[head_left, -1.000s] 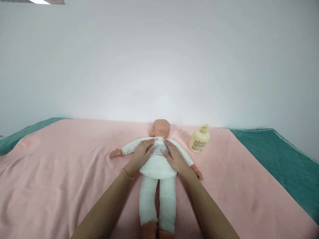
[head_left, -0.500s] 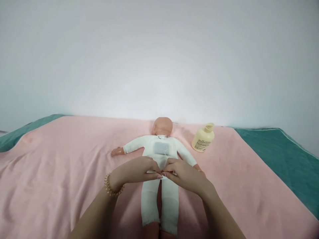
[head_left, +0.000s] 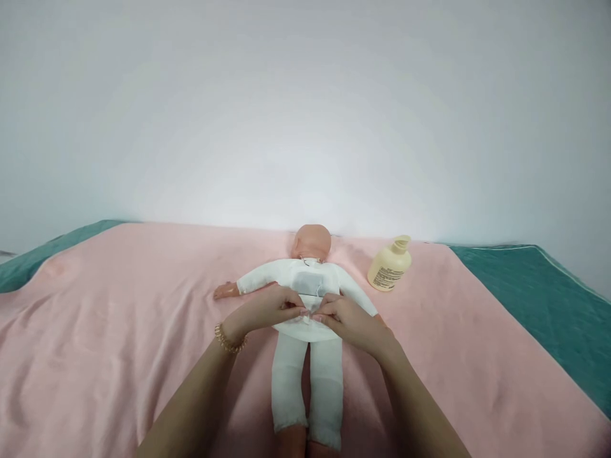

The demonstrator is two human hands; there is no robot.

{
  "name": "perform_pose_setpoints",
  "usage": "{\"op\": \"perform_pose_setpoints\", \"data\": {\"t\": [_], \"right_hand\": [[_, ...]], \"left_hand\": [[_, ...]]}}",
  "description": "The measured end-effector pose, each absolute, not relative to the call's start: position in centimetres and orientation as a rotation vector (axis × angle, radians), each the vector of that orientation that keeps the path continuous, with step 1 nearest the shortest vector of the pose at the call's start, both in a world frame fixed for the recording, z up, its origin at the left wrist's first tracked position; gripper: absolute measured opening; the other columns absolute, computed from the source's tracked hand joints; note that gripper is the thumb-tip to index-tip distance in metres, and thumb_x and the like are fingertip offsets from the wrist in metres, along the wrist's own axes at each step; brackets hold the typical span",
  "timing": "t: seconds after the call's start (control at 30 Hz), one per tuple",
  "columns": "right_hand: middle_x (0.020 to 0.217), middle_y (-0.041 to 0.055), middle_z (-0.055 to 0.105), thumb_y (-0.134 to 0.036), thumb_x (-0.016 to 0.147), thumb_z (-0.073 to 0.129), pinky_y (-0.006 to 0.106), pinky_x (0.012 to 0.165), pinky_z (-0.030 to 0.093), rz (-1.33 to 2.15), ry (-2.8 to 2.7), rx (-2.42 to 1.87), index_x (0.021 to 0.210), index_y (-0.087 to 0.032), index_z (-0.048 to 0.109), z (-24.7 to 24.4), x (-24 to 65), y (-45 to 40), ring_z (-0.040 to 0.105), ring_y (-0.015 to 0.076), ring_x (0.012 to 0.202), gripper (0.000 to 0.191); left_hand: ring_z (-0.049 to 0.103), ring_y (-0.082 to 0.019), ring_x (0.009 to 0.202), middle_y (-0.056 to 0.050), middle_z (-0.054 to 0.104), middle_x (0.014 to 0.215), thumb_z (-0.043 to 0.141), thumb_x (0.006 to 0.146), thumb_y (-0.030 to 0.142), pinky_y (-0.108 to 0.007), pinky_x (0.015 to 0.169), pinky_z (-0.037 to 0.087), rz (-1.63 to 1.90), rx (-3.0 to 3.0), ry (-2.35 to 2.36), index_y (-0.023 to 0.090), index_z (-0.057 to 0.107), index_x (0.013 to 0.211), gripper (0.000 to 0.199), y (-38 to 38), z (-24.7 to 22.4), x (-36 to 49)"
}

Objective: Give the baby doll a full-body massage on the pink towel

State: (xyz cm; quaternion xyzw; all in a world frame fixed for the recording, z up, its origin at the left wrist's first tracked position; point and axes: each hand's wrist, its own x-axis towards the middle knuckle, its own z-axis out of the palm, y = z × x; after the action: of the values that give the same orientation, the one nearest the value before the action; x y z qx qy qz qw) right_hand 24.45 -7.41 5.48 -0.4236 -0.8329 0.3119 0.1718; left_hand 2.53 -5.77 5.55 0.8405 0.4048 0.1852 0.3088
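Note:
A baby doll (head_left: 291, 273) lies stretched out with its arms spread and its head at the far end; no face shows. Its body, sleeves and legs are white cloth, and a grey rectangular panel (head_left: 308, 284) sits on the upper torso. My left hand (head_left: 274, 310), with a beaded bracelet at the wrist, pinches the white cloth at the lower torso. Beside it, fingertips almost meeting, my right hand (head_left: 351, 321) pinches the same cloth. What exactly lies between the fingertips is too small to make out clearly.
A pale yellow pump bottle (head_left: 390, 264) with printed text stands right of the doll's head. Under everything spreads a wrinkled pink sheet (head_left: 119, 331), with green cloth (head_left: 539, 305) at both sides. A plain pale wall (head_left: 305, 114) rises behind.
Both hands have moved up the doll's torso, away from the tops of the legs. The lower edge of the white body is now uncovered. The bottle and doll stay in place.

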Motion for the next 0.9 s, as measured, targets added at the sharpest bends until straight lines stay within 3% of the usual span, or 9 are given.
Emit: {"op": "perform_pose_setpoints", "data": {"t": [0.2, 0.3, 0.53, 0.9], "right_hand": [[0.083, 0.0022, 0.064, -0.026, 0.091, 0.053, 0.033, 0.077, 0.044, 0.906, -2.344, -1.189, 0.081, -0.024, 0.076, 4.6, 24.2, -6.6, 0.059, 0.0197, 0.086, 0.024], [0.081, 0.0014, 0.063, -0.028, 0.092, 0.052, 0.032, 0.077, 0.043, 0.908, -2.332, -1.192, 0.079, -0.025, 0.075, 4.4, 24.2, -6.6, 0.058, 0.0188, 0.083, 0.026], [0.087, 0.0025, 0.065, -0.027, 0.093, 0.051, 0.03, 0.073, 0.044, 0.831, -2.232, -1.198, 0.085, -0.024, 0.075, 4.0, 24.6, -5.9, 0.059, 0.0192, 0.086, 0.026], [0.086, 0.0039, 0.065, -0.022, 0.092, 0.05, 0.029, 0.07, 0.044, 0.719, -2.13, -1.269, 0.077, -0.02, 0.072, 3.2, 24.0, -5.4, 0.06, 0.0184, 0.081, 0.027]], "left_hand": [[0.03, -0.008, 0.046, 0.004, 0.047, 0.048, 0.051, 0.088, 0.036, -0.026, 0.044, 0.018, 0.318, 2.164, 1.075, 0.017, 0.068, 0.066, 0.033, -5.3, 5.0, 2.9], [0.029, -0.009, 0.045, 0.004, 0.045, 0.047, 0.05, 0.088, 0.038, -0.026, 0.045, 0.02, 0.349, 2.154, 1.078, 0.017, 0.068, 0.066, 0.036, -5.3, 4.8, 3.0], [0.051, -0.015, 0.062, 0.0, 0.062, 0.061, 0.05, 0.087, 0.046, -0.026, 0.061, 0.038, 0.59, 2.174, 1.166, 0.02, 0.071, 0.073, 0.037, -4.8, 4.1, 3.0], [0.048, -0.014, 0.058, 0.0, 0.061, 0.062, 0.047, 0.088, 0.04, -0.026, 0.054, 0.032, 0.667, 2.199, 1.242, 0.017, 0.064, 0.066, 0.036, -4.4, 3.3, 3.5]]}}
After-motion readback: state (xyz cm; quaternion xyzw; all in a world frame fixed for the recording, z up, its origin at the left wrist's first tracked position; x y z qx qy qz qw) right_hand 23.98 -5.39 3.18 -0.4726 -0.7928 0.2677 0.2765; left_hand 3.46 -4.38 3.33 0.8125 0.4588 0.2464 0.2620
